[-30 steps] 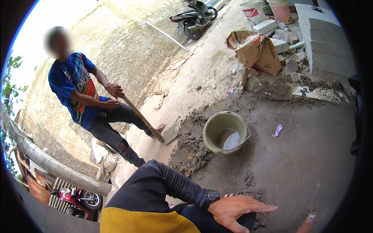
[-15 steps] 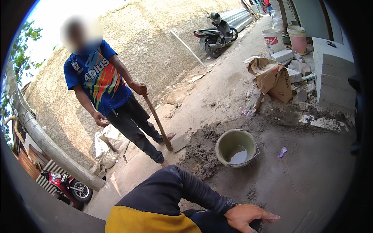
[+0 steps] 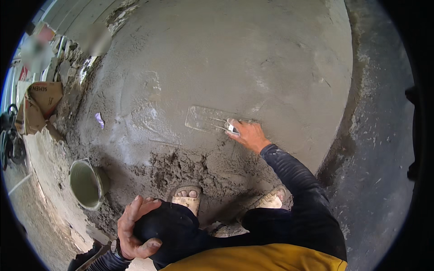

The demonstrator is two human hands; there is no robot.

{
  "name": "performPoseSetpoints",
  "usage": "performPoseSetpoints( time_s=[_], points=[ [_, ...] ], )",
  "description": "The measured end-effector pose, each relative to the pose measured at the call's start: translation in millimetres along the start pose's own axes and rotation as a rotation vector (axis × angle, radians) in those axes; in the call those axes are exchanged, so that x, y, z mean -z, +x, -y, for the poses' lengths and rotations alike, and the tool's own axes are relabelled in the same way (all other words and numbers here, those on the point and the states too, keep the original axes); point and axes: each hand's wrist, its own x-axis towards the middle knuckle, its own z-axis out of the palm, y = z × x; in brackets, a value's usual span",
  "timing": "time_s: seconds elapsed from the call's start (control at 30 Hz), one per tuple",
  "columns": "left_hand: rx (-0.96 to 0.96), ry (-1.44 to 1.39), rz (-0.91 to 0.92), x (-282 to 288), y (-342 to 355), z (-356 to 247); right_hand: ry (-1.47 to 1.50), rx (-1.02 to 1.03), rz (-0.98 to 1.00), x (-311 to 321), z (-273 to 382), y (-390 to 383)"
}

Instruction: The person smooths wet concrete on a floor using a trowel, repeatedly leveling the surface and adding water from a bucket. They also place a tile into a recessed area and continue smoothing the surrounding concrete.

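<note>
My right hand [image 3: 250, 134] grips the handle of a flat rectangular plastering trowel [image 3: 203, 118]. The blade lies on smooth wet cement [image 3: 271, 58], out ahead of my feet. My left hand [image 3: 132, 229] rests over my bent left knee [image 3: 167, 230], fingers spread and holding nothing. Rough, crumbly mortar [image 3: 181, 165] lies between the smoothed surface and my sandalled feet. A bucket [image 3: 86, 184] stands to the left of the mortar; the view does not show clearly what is inside.
At the left are a crumpled paper cement bag [image 3: 38, 106], rubble and a parked motorbike [image 3: 12, 140]. A small purple scrap [image 3: 99, 120] lies on the cement. Along the right, the fresh cement ends beside a darker grey floor [image 3: 377, 149].
My view has swung from the left down over the cement. The standing person with the long-handled tool is out of sight. My right hand and the trowel have come into view; my left hand stays at the knee.
</note>
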Motion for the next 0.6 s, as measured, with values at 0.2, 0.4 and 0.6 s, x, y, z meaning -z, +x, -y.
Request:
performPoseSetpoints(
  time_s=[0.2,0.4,0.6],
  points=[
    [0.041,-0.013,0.076,2.7,8.2,-6.7,0.014,-0.494,-0.262,43.2,-91.9,-1.5],
    [0.195,-0.199,0.070,-0.2,9.5,-22.4,0.243,-1.062,-0.687,73.6,-152.8,-30.6],
    [0.191,-0.205,0.065,-12.5,17.9,-24.7,0.030,-0.367,-0.233,37.6,-94.3,-1.2]
  ],
)
